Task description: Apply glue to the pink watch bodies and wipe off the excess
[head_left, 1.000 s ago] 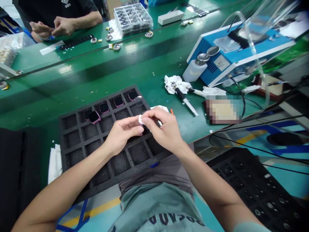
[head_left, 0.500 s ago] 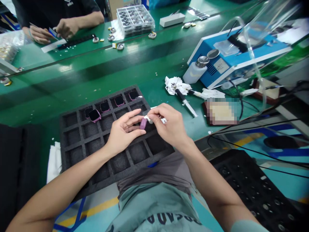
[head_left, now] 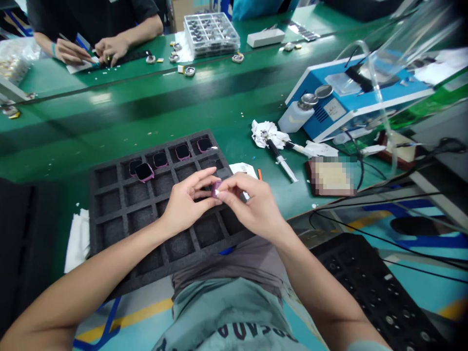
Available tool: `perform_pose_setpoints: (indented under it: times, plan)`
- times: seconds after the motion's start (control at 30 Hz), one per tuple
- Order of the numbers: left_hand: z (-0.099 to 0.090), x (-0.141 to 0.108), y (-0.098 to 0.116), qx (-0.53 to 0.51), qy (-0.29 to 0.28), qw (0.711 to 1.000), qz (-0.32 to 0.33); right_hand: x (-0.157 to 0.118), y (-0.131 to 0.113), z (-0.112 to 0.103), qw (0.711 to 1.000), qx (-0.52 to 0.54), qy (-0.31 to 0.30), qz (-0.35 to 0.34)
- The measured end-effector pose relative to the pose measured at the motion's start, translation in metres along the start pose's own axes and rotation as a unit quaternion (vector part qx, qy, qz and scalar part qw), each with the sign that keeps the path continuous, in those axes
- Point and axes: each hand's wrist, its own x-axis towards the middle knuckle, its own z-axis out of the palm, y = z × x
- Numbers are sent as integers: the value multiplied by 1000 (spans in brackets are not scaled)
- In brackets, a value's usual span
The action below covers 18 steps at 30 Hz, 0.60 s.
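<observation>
hands meet above the black foam compartment tray point(head_left: 120, 214) on the green desk point(head_left: 146, 112): left hand point(head_left: 183, 204) and right hand point(head_left: 252, 204) fingers both pinch a small pink watch case point(head_left: 216, 188) between them.

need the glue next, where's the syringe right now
The syringe lies on the green bench, right of the foam tray, its tip end by the crumpled wipe.

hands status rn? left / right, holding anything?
Left hand: closed on the small pink watch case, pinched at the fingertips above the black foam tray.
Right hand: fingertips pinched on the same pink watch case.
</observation>
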Motion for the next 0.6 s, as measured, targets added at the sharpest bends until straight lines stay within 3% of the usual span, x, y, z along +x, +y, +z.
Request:
perform_pose_setpoints:
  times: [0.3, 0.47, 0.6]
  plan:
    - [-4, 2, -11, 24, 14, 998, 47, 6, 3, 12, 995, 30, 30, 94]
    - [-2, 0, -12, 31, -9, 998, 57, 5, 2, 8, 993, -52, 90, 53]
    - [-1, 0, -14, 33, -7, 998, 62, 1, -2, 5, 993, -10, 21, 118]
